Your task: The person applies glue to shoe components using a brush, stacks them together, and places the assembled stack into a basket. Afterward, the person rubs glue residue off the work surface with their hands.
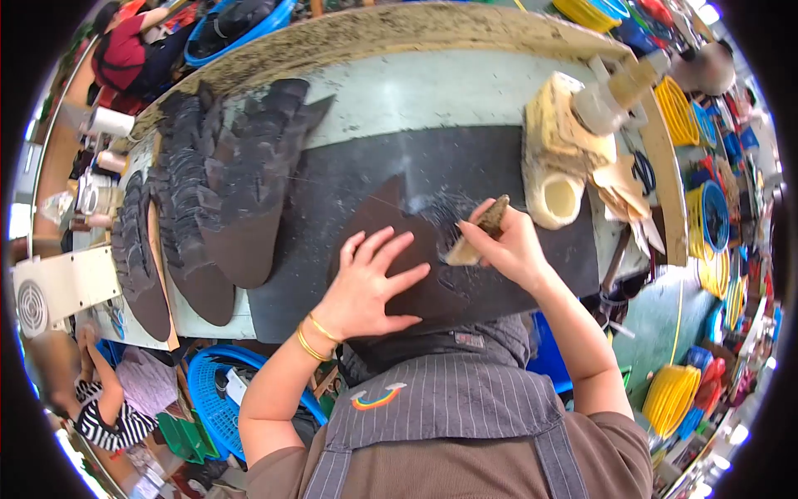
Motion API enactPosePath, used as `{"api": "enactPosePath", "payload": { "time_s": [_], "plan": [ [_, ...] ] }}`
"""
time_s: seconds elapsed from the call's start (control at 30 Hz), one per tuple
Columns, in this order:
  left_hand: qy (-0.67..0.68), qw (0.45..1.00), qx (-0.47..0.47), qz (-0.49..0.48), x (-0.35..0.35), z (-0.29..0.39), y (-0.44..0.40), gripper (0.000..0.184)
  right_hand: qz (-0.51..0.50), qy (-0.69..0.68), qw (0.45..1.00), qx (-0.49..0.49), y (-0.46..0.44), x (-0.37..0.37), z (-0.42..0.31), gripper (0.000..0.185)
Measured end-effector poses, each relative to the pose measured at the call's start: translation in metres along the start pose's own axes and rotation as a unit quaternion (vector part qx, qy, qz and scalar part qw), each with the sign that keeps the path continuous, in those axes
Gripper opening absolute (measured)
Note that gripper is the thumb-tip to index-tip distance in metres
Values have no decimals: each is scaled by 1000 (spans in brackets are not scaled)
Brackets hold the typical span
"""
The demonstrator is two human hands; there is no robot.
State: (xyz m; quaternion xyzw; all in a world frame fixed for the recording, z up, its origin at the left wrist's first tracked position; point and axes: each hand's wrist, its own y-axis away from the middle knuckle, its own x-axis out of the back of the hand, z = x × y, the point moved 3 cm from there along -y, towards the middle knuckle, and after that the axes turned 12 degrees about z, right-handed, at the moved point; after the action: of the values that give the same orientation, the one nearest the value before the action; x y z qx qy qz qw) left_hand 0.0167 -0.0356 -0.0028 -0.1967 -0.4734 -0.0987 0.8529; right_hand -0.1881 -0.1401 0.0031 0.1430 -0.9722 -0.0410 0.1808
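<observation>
The fingers of the left hand are spreading loosely, released and holding nothing, while those of the right hand are grasping a brush. At the far left, a white case with a round grille is standing beside the worktop. Next, dark cut pieces are lying overlapped in long rows. A black mat is covering the middle, and a pointed dark piece is lying on it, with the left hand resting over its lower part. Gold bracelets are circling the left wrist. Farther right, the brush is tilting, its pale tip pointing down and left, near shiny streaks; whether it is touching the dark piece is hard to tell. Beyond the right hand, a cream holder is standing with a round tub in front. Brown scraps are sitting to its right.
</observation>
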Motion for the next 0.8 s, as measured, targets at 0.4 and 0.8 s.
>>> {"api": "enactPosePath", "payload": {
  "time_s": [0.4,0.8],
  "plan": [
    [33,995,-22,96,-12,-11,16,56,-103,63,987,104,-70,-62,-46,30],
    [50,989,-33,136,-16,-13,22,49,-106,139,979,100,9,-31,-27,19]
  ]
}}
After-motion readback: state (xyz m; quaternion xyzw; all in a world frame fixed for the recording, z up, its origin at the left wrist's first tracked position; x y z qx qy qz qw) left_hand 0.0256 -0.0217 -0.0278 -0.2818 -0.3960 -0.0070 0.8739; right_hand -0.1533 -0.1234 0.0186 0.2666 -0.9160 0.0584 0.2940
